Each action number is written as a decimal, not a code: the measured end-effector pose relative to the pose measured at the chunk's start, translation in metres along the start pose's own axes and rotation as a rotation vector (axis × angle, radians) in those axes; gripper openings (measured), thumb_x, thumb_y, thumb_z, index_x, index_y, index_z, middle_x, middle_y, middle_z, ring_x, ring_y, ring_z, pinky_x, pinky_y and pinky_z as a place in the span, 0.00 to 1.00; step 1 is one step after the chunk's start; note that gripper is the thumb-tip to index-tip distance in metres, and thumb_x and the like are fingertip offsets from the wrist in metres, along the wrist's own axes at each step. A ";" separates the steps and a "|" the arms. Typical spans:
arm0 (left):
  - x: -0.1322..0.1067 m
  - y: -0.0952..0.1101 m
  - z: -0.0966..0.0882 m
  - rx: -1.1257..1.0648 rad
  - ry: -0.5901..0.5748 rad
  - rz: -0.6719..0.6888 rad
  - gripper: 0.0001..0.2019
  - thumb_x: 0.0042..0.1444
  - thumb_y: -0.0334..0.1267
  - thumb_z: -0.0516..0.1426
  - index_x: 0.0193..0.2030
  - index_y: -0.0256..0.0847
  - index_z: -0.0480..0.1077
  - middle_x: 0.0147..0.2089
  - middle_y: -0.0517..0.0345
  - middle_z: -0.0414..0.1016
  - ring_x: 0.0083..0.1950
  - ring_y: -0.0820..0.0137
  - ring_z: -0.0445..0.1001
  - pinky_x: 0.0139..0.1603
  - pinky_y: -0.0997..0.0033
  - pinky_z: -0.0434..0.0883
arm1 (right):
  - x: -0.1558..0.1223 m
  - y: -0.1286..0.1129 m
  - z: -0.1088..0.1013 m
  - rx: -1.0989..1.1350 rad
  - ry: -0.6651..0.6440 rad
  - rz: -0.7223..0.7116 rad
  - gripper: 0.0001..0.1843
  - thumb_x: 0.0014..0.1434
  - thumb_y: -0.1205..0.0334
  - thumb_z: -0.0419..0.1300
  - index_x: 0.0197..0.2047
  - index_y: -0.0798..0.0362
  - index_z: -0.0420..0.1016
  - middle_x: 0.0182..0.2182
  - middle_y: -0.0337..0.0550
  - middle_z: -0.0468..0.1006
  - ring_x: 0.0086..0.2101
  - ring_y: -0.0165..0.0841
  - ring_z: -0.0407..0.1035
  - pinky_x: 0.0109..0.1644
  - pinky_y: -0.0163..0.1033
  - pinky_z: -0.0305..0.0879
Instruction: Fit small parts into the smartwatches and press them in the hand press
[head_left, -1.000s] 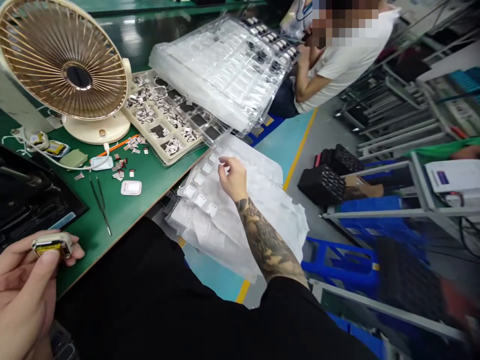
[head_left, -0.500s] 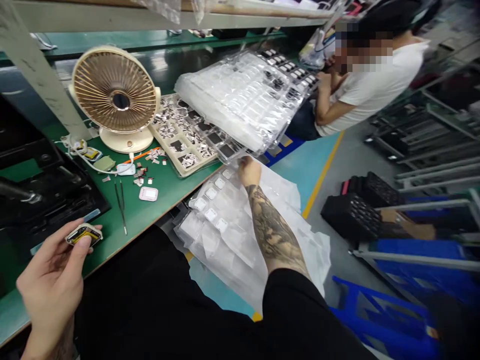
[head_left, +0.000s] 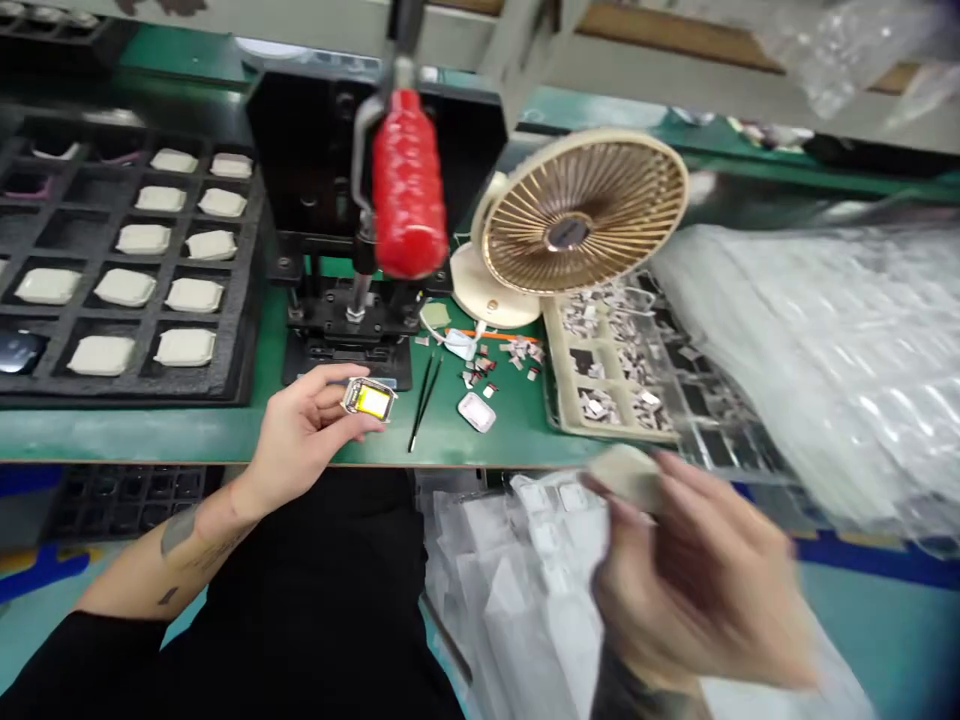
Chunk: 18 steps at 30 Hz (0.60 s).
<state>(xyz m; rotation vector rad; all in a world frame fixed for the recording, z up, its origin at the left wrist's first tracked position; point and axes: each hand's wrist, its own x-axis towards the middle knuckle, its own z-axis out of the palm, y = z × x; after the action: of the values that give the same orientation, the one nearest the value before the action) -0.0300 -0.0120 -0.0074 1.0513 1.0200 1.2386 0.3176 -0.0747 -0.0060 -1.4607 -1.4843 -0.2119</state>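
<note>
Between thumb and fingers, my left hand [head_left: 311, 425] holds a small open device housing [head_left: 370, 400] with a yellow part inside, above the front of the green bench. My right hand [head_left: 705, 570], smeared by motion, grips a pale rounded cover [head_left: 626, 475] over the bench's front edge. Black tweezers [head_left: 425, 403] lie just right of the housing. Beyond them is a white rounded piece [head_left: 477, 411], face up. Below my right hand, clear plastic sheets [head_left: 517, 570] with pale squares hang over my lap.
A hand press with a red handle [head_left: 409, 190] stands behind my left hand. To its left is a black foam tray [head_left: 247, 370] of pale covers. A desk fan [head_left: 585, 215], a sectioned parts tray [head_left: 551, 375] and stacked plastic trays [head_left: 810, 350] occupy the right.
My view has swung left. My right hand has come up from the plastic sheets with a pale cover in it. My left hand still holds the housing, now in front of the press.
</note>
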 end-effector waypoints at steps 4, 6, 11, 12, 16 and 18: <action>-0.004 -0.011 -0.005 -0.044 0.013 -0.014 0.24 0.63 0.42 0.78 0.61 0.42 0.79 0.45 0.51 0.92 0.43 0.59 0.92 0.41 0.66 0.87 | 0.025 -0.078 0.084 0.438 -0.333 -0.220 0.31 0.66 0.68 0.74 0.69 0.34 0.83 0.57 0.50 0.90 0.52 0.50 0.87 0.53 0.63 0.88; -0.004 -0.015 -0.007 -0.079 0.017 -0.004 0.25 0.63 0.41 0.77 0.63 0.42 0.79 0.49 0.50 0.92 0.47 0.58 0.93 0.49 0.63 0.89 | 0.028 -0.098 0.114 0.573 -0.445 -0.243 0.29 0.69 0.68 0.73 0.69 0.36 0.83 0.58 0.49 0.89 0.54 0.49 0.86 0.56 0.63 0.88; -0.004 -0.019 -0.009 -0.152 0.001 0.023 0.25 0.67 0.37 0.74 0.68 0.42 0.78 0.57 0.46 0.91 0.57 0.57 0.92 0.61 0.62 0.88 | 0.022 -0.113 0.150 0.656 -0.538 -0.250 0.26 0.70 0.70 0.71 0.67 0.39 0.84 0.59 0.50 0.89 0.58 0.49 0.83 0.63 0.65 0.84; -0.005 -0.019 -0.010 -0.162 -0.006 0.035 0.24 0.68 0.36 0.73 0.69 0.42 0.78 0.58 0.45 0.91 0.58 0.57 0.92 0.62 0.62 0.87 | 0.020 -0.113 0.151 0.650 -0.548 -0.249 0.26 0.70 0.71 0.71 0.67 0.40 0.83 0.59 0.50 0.89 0.58 0.49 0.82 0.63 0.65 0.84; -0.006 -0.015 -0.013 -0.215 -0.049 0.058 0.21 0.73 0.39 0.70 0.69 0.39 0.76 0.59 0.43 0.90 0.57 0.58 0.92 0.59 0.65 0.87 | 0.015 -0.112 0.148 0.570 -0.527 -0.300 0.26 0.69 0.73 0.71 0.67 0.44 0.83 0.63 0.53 0.86 0.61 0.48 0.81 0.64 0.62 0.84; -0.006 -0.013 -0.013 -0.242 -0.040 0.043 0.19 0.74 0.41 0.69 0.66 0.38 0.77 0.55 0.44 0.91 0.53 0.60 0.92 0.56 0.68 0.88 | 0.013 -0.111 0.146 0.537 -0.528 -0.306 0.27 0.68 0.73 0.72 0.67 0.45 0.83 0.67 0.54 0.82 0.63 0.48 0.80 0.64 0.59 0.84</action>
<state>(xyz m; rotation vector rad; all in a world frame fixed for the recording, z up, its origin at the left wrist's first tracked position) -0.0407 -0.0173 -0.0224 0.9094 0.7974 1.3337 0.1541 0.0091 -0.0118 -0.8796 -1.9938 0.3981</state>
